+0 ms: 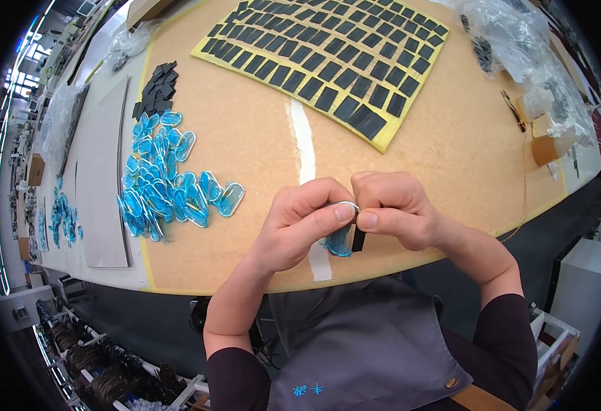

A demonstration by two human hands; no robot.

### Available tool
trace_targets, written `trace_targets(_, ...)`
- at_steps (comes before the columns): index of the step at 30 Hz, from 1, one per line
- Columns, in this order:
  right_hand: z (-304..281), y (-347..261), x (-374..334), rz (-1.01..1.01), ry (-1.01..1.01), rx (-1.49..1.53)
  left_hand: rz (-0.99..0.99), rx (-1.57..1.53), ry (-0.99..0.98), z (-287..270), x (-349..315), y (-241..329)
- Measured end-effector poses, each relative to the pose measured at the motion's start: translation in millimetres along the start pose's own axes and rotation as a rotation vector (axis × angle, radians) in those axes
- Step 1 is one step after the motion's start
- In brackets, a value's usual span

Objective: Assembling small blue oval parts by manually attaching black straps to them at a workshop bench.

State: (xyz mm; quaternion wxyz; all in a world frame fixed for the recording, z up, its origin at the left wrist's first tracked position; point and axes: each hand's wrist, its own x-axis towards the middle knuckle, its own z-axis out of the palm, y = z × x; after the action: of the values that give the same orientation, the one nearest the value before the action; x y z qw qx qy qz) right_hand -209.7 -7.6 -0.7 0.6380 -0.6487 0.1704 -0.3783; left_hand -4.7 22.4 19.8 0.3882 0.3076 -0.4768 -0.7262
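Near the table's front edge, my left hand (295, 222) is closed, its thumb and finger pinching a blue translucent oval piece (339, 243) with a pale rim. Pressed close beside it, my right hand (397, 209) grips a narrow black strip (358, 240) that hangs down below the fingertips. The strip meets the rim of the oval piece between the two thumbs; the fingers hide the exact join. A heap of similar blue oval pieces (160, 188) lies to the left of my hands.
Beyond my hands lies a yellow-edged board (382, 142) with rows of black rectangles. Loose black rectangles (156, 89) are piled at the far left, near a grey flat sheet (105, 185). At right are an amber container (547, 149), a slim metal tool (512, 111) and clear plastic bags (512, 34).
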Motion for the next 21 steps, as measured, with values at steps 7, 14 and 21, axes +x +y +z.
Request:
trace_targets(7, -5, -10, 7, -0.260, 0.030, -0.441, 0.411, 0.505, 0.057, -6, 5, -7)
trace_targets(14, -6, -6, 10, -0.356, 0.124, -0.543, 0.723, 0.707, 0.117, -8, 10, -10)
trace_targets(21, -3, -5, 2, -0.135, 0.273, -0.313, 0.320, 0.027, 0.123, 2, 2, -21)
